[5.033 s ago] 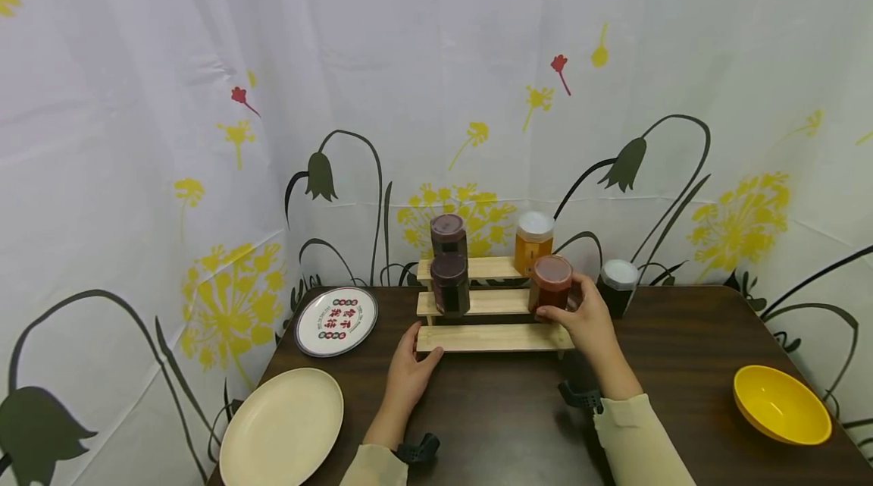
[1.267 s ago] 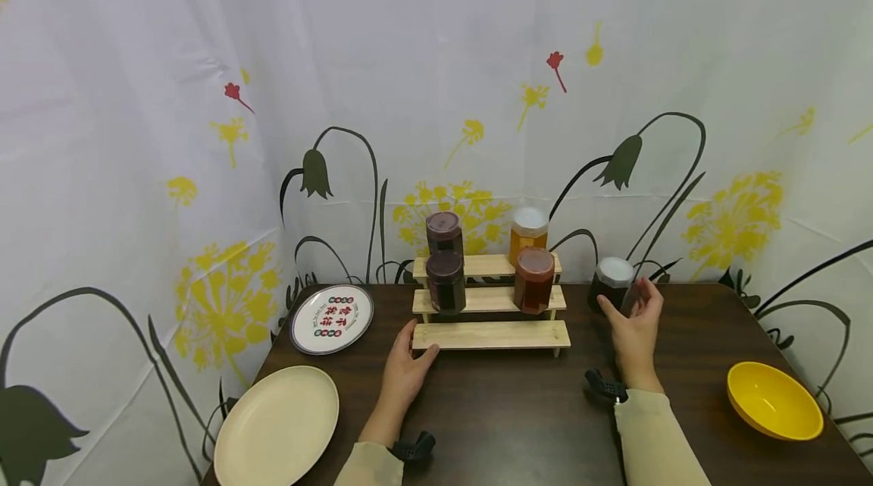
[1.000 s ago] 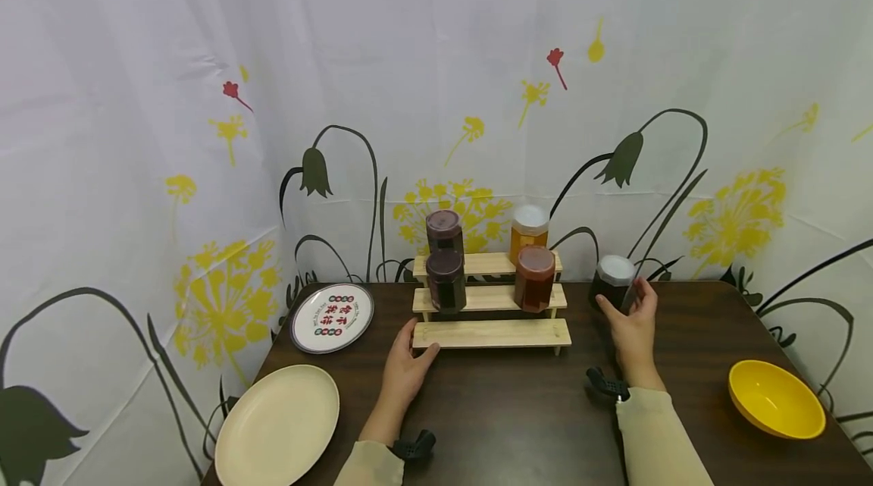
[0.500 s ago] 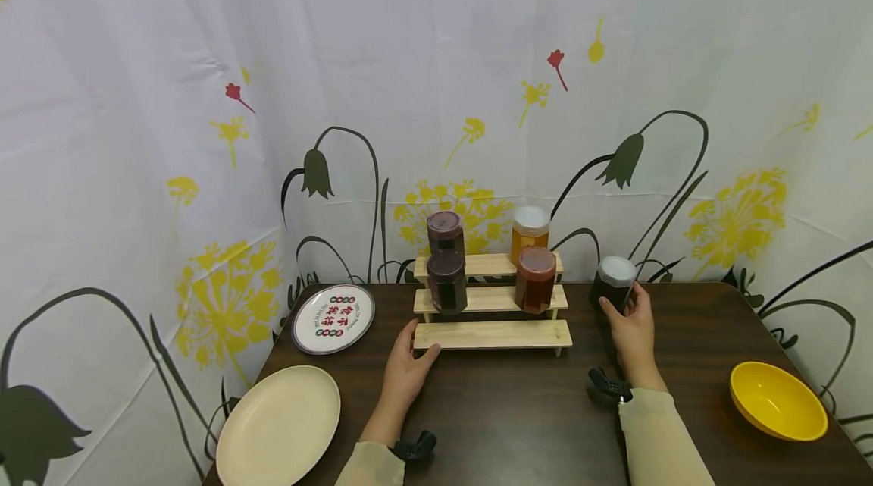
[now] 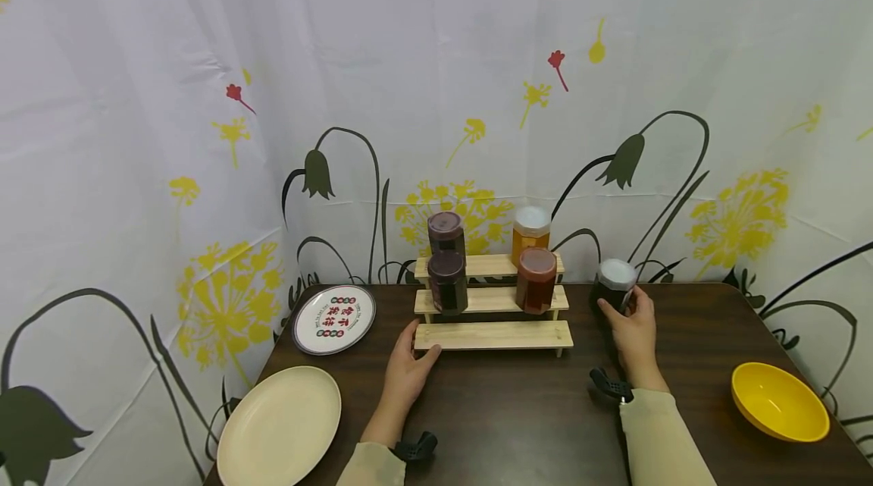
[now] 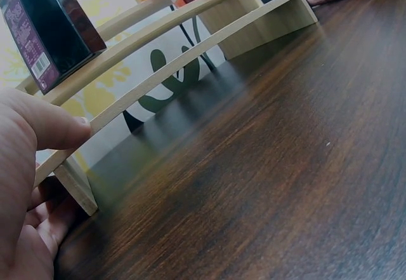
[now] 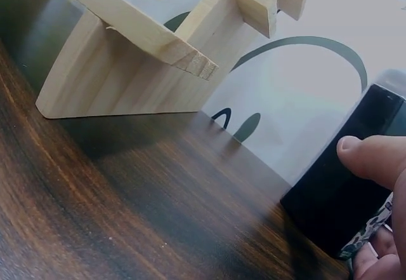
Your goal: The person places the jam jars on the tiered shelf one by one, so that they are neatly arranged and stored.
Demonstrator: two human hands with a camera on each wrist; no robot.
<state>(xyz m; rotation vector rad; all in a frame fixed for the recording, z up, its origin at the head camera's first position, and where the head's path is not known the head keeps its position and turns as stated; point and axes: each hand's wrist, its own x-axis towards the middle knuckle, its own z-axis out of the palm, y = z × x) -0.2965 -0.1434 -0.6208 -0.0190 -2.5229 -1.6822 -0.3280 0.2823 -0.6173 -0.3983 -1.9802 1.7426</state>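
A three-tier wooden rack (image 5: 494,334) stands at the table's back middle. My left hand (image 5: 405,374) grips the left end of its lowest shelf, thumb (image 6: 63,127) on top and fingers beneath. To the right of the rack, my right hand (image 5: 631,330) holds a dark jar with a white lid (image 5: 611,285); the thumb (image 7: 365,156) presses one side and fingers curl at the other. On the middle shelf are a dark purple jar (image 5: 447,285) and a red-brown jar (image 5: 536,281). Up on the top shelf stand another purple-lidded jar (image 5: 446,228) and an amber honey jar (image 5: 530,239).
A white plate with red characters (image 5: 334,319) lies at the back left. In front of it is a cream oval plate (image 5: 280,425). A yellow bowl (image 5: 780,402) sits near the table's right edge. A flower-print curtain (image 5: 436,92) hangs behind.
My right hand has let go of the red-brown jar, which stands slightly farther left on the middle shelf, and moved right to grip the white-lidded dark jar. My left hand stays on the rack.
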